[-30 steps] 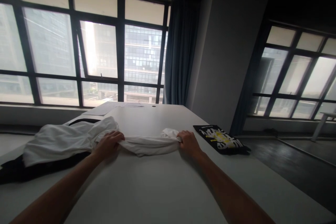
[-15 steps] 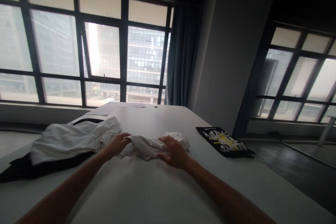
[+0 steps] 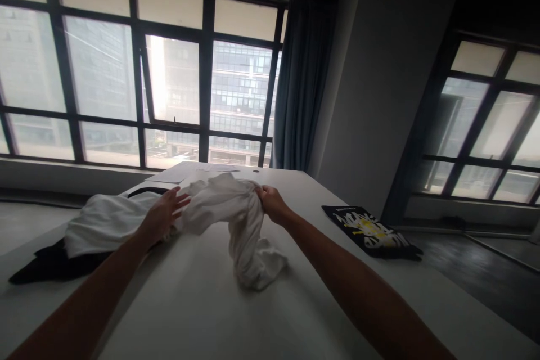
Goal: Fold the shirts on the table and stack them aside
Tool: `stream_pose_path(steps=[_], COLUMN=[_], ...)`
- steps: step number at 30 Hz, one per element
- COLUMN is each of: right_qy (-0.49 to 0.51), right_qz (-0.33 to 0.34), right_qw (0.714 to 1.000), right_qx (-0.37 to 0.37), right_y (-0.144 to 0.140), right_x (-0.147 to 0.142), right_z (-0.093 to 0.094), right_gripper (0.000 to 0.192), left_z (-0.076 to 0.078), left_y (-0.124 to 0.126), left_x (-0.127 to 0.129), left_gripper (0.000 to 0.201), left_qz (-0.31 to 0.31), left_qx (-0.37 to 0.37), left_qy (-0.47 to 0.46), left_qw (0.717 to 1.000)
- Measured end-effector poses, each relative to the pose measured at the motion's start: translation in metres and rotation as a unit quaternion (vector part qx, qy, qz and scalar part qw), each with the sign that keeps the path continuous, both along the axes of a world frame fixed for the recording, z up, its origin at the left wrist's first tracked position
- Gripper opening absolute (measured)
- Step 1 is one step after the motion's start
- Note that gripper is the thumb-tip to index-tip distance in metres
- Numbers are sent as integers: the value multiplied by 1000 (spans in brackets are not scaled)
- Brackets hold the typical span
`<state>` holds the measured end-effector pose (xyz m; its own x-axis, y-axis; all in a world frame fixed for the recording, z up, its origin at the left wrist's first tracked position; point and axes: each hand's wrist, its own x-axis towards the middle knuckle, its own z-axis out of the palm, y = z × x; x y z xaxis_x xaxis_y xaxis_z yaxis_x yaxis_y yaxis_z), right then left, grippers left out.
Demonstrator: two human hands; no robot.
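A long pale worktop (image 3: 202, 315) is stretching away toward a wall of dark-framed windows (image 3: 126, 73), with a blue-grey curtain (image 3: 301, 84) hanging beside a plain white column (image 3: 379, 84). On the left part of the worktop a spread white garment (image 3: 101, 222) is lying over a black garment (image 3: 46, 261) that is showing beneath its near edge. Near the middle, a crumpled white cloth (image 3: 236, 219) is being held up above the surface: its top is bunching between the two hands, and its lower end is hanging down and pooling on the worktop in a soft heap. The right hand (image 3: 272, 202) is gripping the upper right edge of the cloth, its fingers clenched around the fabric. The left hand (image 3: 162, 215) is lying against the cloth's left side with its fingers spread and released, touching rather than pinching. Well apart to the right, a flat black packet (image 3: 371, 232) with a white and yellow print is lying near the worktop's edge. At the far end, some papers (image 3: 177, 171) are resting flat.
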<state>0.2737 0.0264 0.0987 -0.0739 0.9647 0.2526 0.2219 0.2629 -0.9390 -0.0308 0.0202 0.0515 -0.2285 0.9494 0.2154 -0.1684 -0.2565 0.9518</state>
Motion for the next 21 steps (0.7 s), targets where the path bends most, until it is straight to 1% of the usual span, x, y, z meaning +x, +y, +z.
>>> stream_pose_path(steps=[1, 2, 3, 4, 5, 6, 7, 8, 9, 10, 11, 13, 14, 15, 16, 17, 19, 20, 21], right_qy=[-11, -51, -114, -201, -288, -352, -398, -422, -434, -444, -459, -493, -503, -507, -508, -509, -519, -529, -543], right_qz=[-33, -57, -67, -55, -20, 30, 75, 111, 127, 119, 87, -7, -45, -58, -46, -14, 49, 59, 51], right_qw=[999, 995, 986, 967, 934, 898, 864, 841, 834, 839, 850, 863, 863, 859, 857, 855, 850, 844, 836], right_qx=[-33, -68, -100, -147, -209, -262, -301, -320, -316, -290, -244, -109, -35, 29, 72, 92, 83, 70, 59], right_y=[0, -1, -4, -8, -12, -17, -21, -24, -26, -26, -24, -16, -11, -5, 0, 5, 13, 15, 16], right_x=[8, 19, 31, 43, 54, 64, 71, 76, 79, 80, 79, 78, 77, 76, 76, 77, 80, 82, 85], right_z=[-6, -14, -23, -33, -41, -49, -54, -56, -57, -56, -54, -51, -51, -54, -58, -63, -74, -80, -84], right_gripper=[30, 27, 23, 20, 19, 18, 19, 18, 18, 16, 15, 16, 22, 31, 39, 45, 46, 43, 38], left_z=[-5, -11, -16, -20, -23, -27, -30, -32, -35, -37, -40, -45, -49, -52, -56, -59, -61, -59, -55], left_y=[2, 4, 5, 5, 5, 3, 1, -4, -9, -15, -21, -33, -38, -41, -42, -42, -37, -33, -28], left_x=[4, 8, 12, 18, 24, 32, 40, 49, 58, 68, 77, 93, 100, 106, 111, 114, 116, 113, 108], left_gripper=[46, 49, 54, 60, 65, 68, 68, 66, 63, 61, 59, 51, 47, 43, 42, 42, 46, 48, 50], left_qz=[0, -5, -15, -27, -41, -57, -77, -100, -124, -147, -167, -203, -221, -243, -265, -283, -296, -290, -271], left_qx=[-25, -54, -77, -93, -99, -97, -90, -79, -63, -41, -19, 25, 45, 64, 81, 96, 107, 103, 98], left_qy=[18, 48, 99, 159, 218, 265, 305, 338, 375, 424, 476, 557, 570, 569, 557, 534, 475, 446, 421], left_qw=[1000, 997, 992, 983, 970, 958, 945, 933, 917, 893, 863, 805, 790, 783, 783, 791, 822, 840, 860])
